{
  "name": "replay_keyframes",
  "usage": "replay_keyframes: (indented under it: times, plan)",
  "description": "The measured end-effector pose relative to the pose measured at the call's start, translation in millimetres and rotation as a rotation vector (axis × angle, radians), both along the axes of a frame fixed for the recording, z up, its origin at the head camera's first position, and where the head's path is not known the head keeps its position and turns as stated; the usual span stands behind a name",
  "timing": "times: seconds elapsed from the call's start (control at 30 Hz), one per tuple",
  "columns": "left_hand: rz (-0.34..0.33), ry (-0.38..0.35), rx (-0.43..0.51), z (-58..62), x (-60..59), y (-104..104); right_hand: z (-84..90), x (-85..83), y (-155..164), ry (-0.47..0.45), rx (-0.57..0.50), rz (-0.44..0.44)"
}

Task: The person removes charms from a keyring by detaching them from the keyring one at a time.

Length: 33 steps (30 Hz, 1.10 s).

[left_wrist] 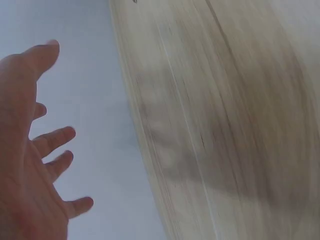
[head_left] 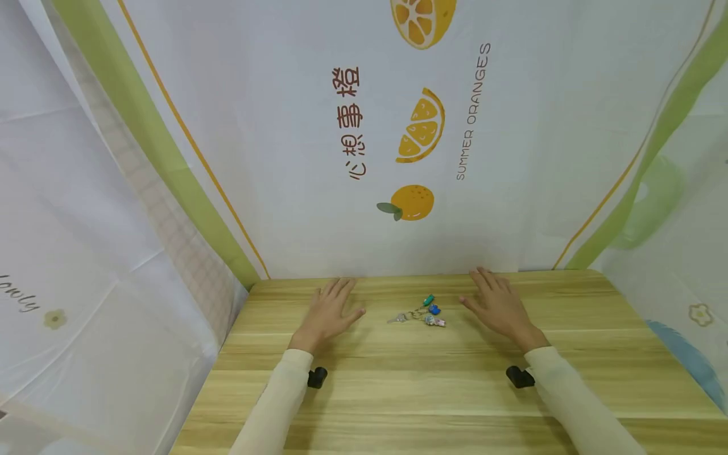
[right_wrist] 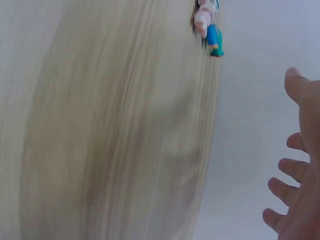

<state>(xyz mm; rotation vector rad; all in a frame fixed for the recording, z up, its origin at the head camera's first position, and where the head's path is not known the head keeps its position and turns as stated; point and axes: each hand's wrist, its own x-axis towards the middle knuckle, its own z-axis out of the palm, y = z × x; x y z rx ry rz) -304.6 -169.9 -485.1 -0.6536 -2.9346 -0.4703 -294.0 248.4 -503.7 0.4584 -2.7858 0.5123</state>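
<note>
A small bunch of keychain charms with a key [head_left: 400,318] lies on the wooden table between the two hands. Its charms include a green one [head_left: 428,300], a blue one [head_left: 435,309] and a pale pink one [head_left: 439,322]. To the left of the bunch, the left hand [head_left: 325,319] is held over the table with fingers spread, holding nothing. On the other side the right hand [head_left: 500,308] is likewise spread and bare. In the right wrist view the charms [right_wrist: 212,36] show at the top, apart from the fingers.
The wood-grain table [head_left: 409,404] ends at a white hanging cloth [head_left: 296,189] printed with oranges. More printed cloth [head_left: 102,303] hangs at the left, and another [head_left: 682,265] at the right. Black wrist mounts [head_left: 317,377] sit by the cuffs.
</note>
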Motion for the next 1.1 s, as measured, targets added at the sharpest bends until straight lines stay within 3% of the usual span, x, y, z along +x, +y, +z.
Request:
replay_keyframes:
  times: [0.13,0.4,0.7,0.93,1.1]
  plan:
    - [-0.063,0.071,0.011,-1.0,0.5,7,-2.1,-0.9,-11,0.093,-0.007,0.014]
    - [-0.152,0.178,0.099,-8.6,2.9,34,-7.7,-0.3,-46,0.147,-0.059,0.082]
    - [-0.191,0.203,0.070,-24.5,4.4,74,-24.8,0.2,-90,0.134,-0.032,0.169]
    - [-0.176,0.161,0.078,-32.5,3.2,97,-35.8,-3.6,-107,0.178,0.030,0.191]
    - [-0.157,0.138,0.030,-39.2,2.1,108,-41.3,-6.4,-111,0.205,0.035,0.197]
